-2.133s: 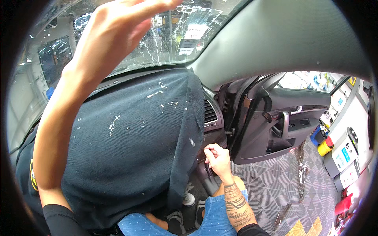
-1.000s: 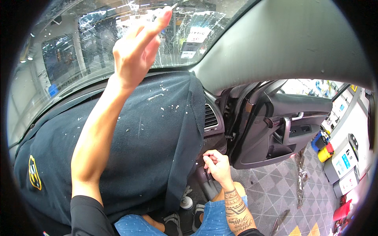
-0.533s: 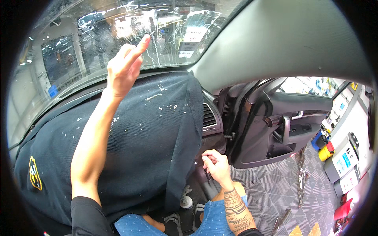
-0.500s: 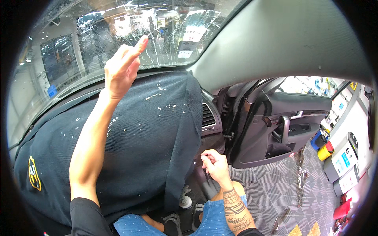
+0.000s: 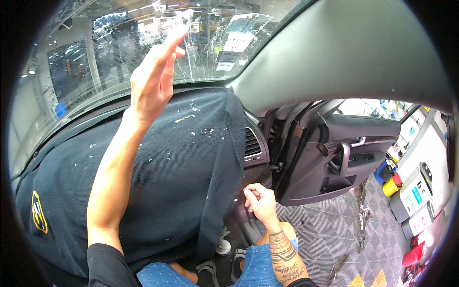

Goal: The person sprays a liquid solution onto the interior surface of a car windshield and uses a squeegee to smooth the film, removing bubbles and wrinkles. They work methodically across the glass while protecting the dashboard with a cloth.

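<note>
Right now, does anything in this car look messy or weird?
Yes. Small white flecks are scattered over the large black cloth, showing clearly against the dark fabric. Whitish streaks run down the clear glass windshield, right of the bare left hand, so the glass looks dirty.

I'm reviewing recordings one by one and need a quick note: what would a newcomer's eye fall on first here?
The large black cloth over the dashboard, flecked with white bits, fills the left and middle. Higher up, the left hand is raised before the streaked windshield. At right, a car door stands open above a grey patterned floor.
</note>
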Available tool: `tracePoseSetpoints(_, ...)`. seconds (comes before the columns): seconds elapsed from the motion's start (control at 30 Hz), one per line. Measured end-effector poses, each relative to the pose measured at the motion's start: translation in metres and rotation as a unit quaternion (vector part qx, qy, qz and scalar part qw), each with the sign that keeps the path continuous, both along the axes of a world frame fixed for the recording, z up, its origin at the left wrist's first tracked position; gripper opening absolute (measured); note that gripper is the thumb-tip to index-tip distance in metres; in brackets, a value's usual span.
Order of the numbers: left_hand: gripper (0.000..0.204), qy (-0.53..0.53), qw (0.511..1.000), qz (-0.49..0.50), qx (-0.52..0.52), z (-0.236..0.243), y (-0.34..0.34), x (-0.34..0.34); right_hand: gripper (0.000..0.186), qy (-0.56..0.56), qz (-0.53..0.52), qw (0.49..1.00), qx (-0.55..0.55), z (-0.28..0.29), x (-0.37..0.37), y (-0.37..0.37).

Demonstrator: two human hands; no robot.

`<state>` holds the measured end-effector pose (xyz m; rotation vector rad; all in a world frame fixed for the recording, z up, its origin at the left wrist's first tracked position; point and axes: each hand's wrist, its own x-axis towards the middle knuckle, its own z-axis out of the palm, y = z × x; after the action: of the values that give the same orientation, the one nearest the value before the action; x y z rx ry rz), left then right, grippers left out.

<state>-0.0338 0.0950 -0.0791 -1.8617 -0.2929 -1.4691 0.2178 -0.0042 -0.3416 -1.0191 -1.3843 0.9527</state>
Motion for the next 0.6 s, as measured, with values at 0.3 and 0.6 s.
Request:
tracePoseSetpoints(0.3,0.066,-0.013,0.999,0.043,0.020,-0.010,0.020,-0.003,0.010,-0.020,-0.005,1.000,-0.002,0.005,0.001,-0.003)
tracePoseSetpoints(0.6,0.068,-0.010,0.996,0.071,0.046,-0.011,0.026,-0.011,0.011,-0.006,-0.002,1.000,-0.008,-0.002,0.001,0.000)
